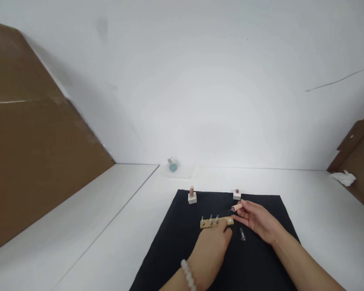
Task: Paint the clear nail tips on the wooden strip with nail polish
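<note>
My left hand [211,243], with a pale beaded bracelet at the wrist, grips a narrow wooden nail tip holder [206,223]. Several clear nail tips [211,220] stand up from its left part, and a white spot shows at its right end. Pinched in my right hand [259,220] is a pink nail polish brush cap [237,207], its brush pointing left above the holder. Behind it stands an uncapped white polish bottle [237,195] with a dark mouth. One loose clear nail tip [242,234] lies on the black cloth between my hands.
A second white polish bottle [192,198], its pinkish cap on, stands at the black mat's [170,242] back left. Beyond the mat, a clear tray [182,173] holds a blue-green item [172,167]. White tissue [346,178] lies far right. Brown cardboard [42,133] rises at left.
</note>
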A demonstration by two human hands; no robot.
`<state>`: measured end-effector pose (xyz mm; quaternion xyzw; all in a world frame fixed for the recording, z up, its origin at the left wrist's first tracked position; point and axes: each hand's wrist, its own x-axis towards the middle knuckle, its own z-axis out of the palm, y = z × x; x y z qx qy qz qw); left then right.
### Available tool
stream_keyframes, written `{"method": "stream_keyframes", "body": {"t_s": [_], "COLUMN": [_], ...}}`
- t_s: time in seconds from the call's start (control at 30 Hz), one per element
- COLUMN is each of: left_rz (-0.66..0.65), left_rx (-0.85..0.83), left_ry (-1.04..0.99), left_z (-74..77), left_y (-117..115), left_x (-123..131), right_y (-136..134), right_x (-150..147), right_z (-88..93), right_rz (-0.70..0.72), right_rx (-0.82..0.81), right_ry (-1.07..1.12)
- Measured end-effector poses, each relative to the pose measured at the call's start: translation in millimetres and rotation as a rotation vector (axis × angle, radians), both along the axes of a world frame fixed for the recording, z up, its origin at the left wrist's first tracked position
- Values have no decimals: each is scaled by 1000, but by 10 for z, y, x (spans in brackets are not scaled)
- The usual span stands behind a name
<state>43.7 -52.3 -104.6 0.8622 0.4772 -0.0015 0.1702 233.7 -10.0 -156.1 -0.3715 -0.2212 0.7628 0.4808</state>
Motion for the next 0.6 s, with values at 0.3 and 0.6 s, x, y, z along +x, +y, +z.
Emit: {"method": "stream_keyframes", "body": {"t_s": [0.3,0.6], "left_rz": [571,583], "left_rx": [-359,-203], "left_ry": [-737,-531], "left_z": [-489,-527], "left_y": [-305,-409], "left_x": [-273,-350], "right_y": [10,-17], "right_x": [-2,-7], "right_z": [8,18], "right_rz": [-3,-7], "right_rx": [-10,-10], "right_ry": [-13,-33]}}
